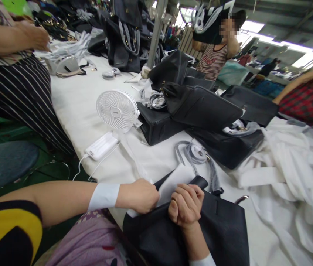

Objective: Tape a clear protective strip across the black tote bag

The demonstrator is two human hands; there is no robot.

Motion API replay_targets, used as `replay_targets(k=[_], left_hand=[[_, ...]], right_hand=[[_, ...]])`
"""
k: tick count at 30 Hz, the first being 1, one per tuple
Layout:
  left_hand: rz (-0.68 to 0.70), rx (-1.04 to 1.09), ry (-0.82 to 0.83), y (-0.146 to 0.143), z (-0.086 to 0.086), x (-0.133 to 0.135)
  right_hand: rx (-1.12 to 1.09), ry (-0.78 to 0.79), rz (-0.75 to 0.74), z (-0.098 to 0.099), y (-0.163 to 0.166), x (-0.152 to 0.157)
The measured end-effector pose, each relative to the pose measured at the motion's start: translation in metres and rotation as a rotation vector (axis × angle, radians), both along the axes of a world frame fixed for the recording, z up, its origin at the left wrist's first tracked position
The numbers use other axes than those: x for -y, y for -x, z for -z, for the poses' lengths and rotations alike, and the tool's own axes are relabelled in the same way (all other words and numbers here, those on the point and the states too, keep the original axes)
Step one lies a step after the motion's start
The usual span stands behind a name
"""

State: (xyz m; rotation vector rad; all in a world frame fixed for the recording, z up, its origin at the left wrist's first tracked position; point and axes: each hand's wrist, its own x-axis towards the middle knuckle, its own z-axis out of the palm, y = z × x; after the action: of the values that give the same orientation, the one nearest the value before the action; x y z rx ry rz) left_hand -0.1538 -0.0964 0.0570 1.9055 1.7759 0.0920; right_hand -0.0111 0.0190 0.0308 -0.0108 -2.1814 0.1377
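A long work table point(73, 107) covered in white cloth runs through a busy workshop, with black handbags piled along it and ceiling lights glowing at the far right. At the near edge lies a black leather handbag point(223, 229), flat on the table in front of the person. The left hand point(141, 195), with a white band round its wrist, is clenched on a sheet of white wrapping paper point(173, 184) at the bag's top edge. The right hand point(186, 205) is closed in a fist round the bag's rolled black handle point(200, 181), just beside the left hand, the two nearly touching. A grey strap point(197, 157) lies coiled on the cloth just beyond the bag.

Further up the table stands a small white desk fan point(116, 109), tilted, with a white power bank point(102, 146) near its foot and a white cable trailing off the edge. Behind the fan, several black handbags point(200, 111) lean on one another. To the right lies a heap of white paper strips point(292, 166). At the upper left, another person in a striped skirt point(26, 99) rests a hand point(36, 37) by the table's far part. Across the table, a further person in a striped top point(213, 59) holds up a dark bag.
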Motion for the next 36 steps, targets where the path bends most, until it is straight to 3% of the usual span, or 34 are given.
replay_targets(k=[6,12,16,21,24,29,32,36], left_hand=[[-0.119,0.019,-0.111,-0.003,0.008,0.016],[-0.167,0.108,-0.245,0.014,-0.005,0.013],[-0.044,0.163,-0.435,0.019,-0.004,-0.012],[0.013,0.086,-0.551,-0.004,0.018,-0.024],[-0.052,0.229,-0.569,-0.015,0.025,-0.018],[-0.301,0.645,-0.489,-0.013,0.022,-0.012],[-0.158,0.708,-0.474,-0.009,0.020,-0.013],[0.082,0.609,-0.396,-0.007,0.022,-0.019]], right_hand=[[0.117,0.088,0.011,0.002,0.003,-0.005],[0.105,0.105,-0.014,0.006,0.004,-0.009],[0.069,0.104,-0.009,0.007,0.002,-0.009],[0.013,0.088,0.023,0.003,-0.001,-0.007],[-0.051,0.068,0.028,0.001,-0.002,-0.006],[-0.067,0.068,0.042,0.003,-0.003,-0.008],[-0.063,0.063,0.043,0.004,-0.002,-0.010],[-0.077,0.067,0.056,0.003,-0.001,-0.011]])
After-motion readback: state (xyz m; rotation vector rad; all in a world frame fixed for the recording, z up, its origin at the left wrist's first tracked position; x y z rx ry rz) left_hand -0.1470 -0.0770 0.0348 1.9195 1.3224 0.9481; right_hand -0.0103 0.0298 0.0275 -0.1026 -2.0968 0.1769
